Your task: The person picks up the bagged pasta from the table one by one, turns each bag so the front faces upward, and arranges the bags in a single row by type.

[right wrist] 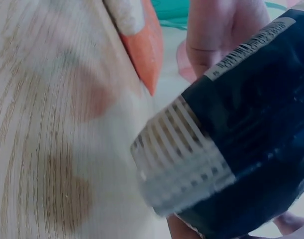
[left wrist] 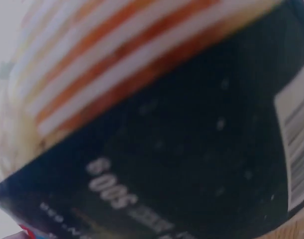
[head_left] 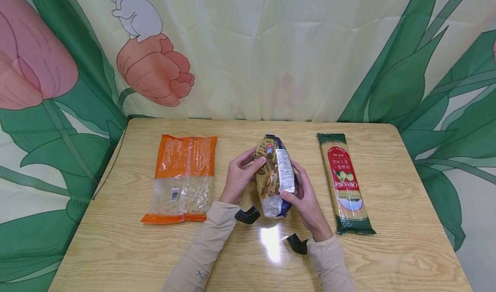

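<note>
A clear and dark blue bag of spiral pasta [head_left: 267,178], with a white printed label, is held up between both hands over the middle of the table. My left hand [head_left: 237,178] grips its left side, thumb across the front. On the lower right side my right hand [head_left: 308,199] holds it, the thumb over the label's bottom edge. The dark back of the bag [left wrist: 191,134], printed 500 g, fills the left wrist view and hides the left fingers almost wholly. In the right wrist view the striped end of the bag [right wrist: 179,144] and a barcode show.
An orange and clear bag [head_left: 184,178] of pale contents lies flat on the wooden table [head_left: 116,249] at the left. To the right lies a long pack of spaghetti [head_left: 346,184] with a red label and green ends. A flower-printed curtain [head_left: 271,68] hangs behind the table.
</note>
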